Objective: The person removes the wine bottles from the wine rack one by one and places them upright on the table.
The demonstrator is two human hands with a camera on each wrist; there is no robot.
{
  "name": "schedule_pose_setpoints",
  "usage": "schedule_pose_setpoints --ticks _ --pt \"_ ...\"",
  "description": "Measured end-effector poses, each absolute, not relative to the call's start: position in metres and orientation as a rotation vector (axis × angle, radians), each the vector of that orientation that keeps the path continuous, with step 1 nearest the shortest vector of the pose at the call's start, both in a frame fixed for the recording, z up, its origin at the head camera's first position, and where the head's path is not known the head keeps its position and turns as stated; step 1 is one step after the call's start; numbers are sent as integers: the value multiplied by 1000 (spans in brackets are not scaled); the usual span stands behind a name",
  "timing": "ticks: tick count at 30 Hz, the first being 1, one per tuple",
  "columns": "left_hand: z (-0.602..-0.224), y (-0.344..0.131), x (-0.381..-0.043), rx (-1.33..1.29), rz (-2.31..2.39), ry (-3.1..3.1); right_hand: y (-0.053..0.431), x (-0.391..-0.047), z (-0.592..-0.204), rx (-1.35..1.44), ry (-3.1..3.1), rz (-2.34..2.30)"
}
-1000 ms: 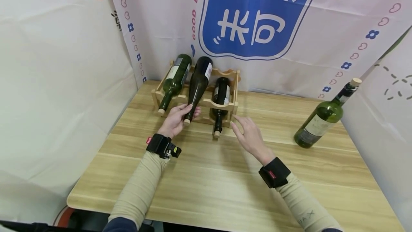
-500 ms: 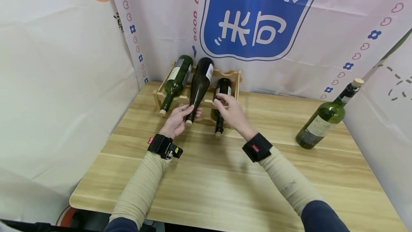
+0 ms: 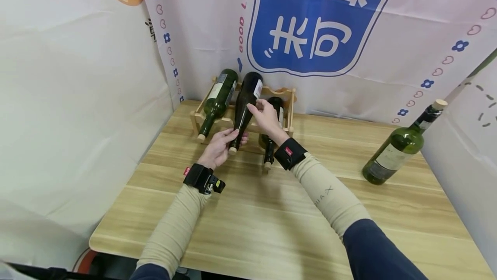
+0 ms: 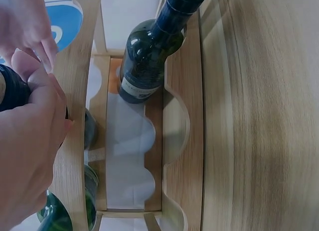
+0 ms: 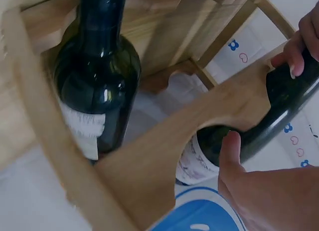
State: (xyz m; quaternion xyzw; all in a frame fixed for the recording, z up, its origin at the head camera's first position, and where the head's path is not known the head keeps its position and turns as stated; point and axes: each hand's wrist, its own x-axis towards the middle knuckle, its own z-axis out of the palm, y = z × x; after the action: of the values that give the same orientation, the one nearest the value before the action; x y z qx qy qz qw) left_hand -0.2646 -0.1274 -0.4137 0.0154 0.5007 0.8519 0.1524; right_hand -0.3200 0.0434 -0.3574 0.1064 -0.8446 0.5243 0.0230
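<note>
My left hand [image 3: 218, 147] grips the neck of a dark wine bottle [image 3: 244, 94], which lies sloping on the upper tier of a wooden wine rack [image 3: 289, 109], its cork toward me. My right hand [image 3: 268, 119] reaches over the rack to the same bottle, thumb and fingertips at its body; whether they touch is unclear. In the right wrist view the right thumb [image 5: 230, 151] stands extended beside that dark bottle [image 5: 274, 126]. A green bottle [image 3: 219, 94] lies to its left on the upper tier. Another dark bottle [image 3: 268, 150] rests lower at the right, partly hidden by my right hand.
A corked green bottle [image 3: 396, 150] with a pale label stands upright at the right of the wooden table [image 3: 240, 219]. A printed cloth [image 3: 217, 21] hangs directly behind the rack, and a white sheet [image 3: 77, 99] borders the left side.
My right hand has moved left and away from me, from beside the rack's right end across the lower bottle to the dark bottle. The left hand keeps its hold on the neck.
</note>
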Motion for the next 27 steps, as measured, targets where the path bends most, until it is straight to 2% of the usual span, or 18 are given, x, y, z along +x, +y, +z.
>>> schedule_pose_setpoints --ticks 8,27 --pt "-413 -126 -263 41 2440 1428 36 -332 -366 88 -2609 1743" --pt "-415 -125 -259 44 2463 1451 38 -341 -369 -19 -2619 2082"
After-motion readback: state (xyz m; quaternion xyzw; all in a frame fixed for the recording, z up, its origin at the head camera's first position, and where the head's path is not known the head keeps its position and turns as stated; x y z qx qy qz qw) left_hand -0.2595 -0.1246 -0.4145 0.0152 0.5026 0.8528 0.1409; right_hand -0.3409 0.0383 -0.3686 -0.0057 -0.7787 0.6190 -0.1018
